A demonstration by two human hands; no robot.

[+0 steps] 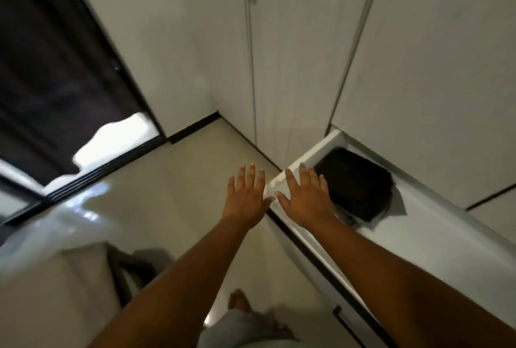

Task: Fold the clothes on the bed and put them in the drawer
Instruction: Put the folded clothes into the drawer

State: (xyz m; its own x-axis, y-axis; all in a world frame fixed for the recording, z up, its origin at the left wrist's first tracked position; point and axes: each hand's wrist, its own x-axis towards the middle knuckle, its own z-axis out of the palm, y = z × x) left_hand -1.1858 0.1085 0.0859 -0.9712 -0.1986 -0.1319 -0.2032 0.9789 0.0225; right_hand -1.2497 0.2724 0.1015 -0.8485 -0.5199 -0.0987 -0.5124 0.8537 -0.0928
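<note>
A white drawer (435,216) stands pulled out from the wardrobe at the right. A folded black garment (360,182) lies in its left end. My right hand (307,196) hovers flat over the drawer's front corner, fingers straight and spread, holding nothing. My left hand (247,194) is stretched out beside it over the floor, fingers straight, also holding nothing. The two thumbs almost touch. No bed clothes are in either hand.
White wardrobe doors (293,54) rise behind the drawer. A dark curtain (50,48) hangs at the left above a sliding-door track. A corner of the bed (55,286) shows at the lower left. My bare feet (240,303) stand on the glossy tile floor (173,196).
</note>
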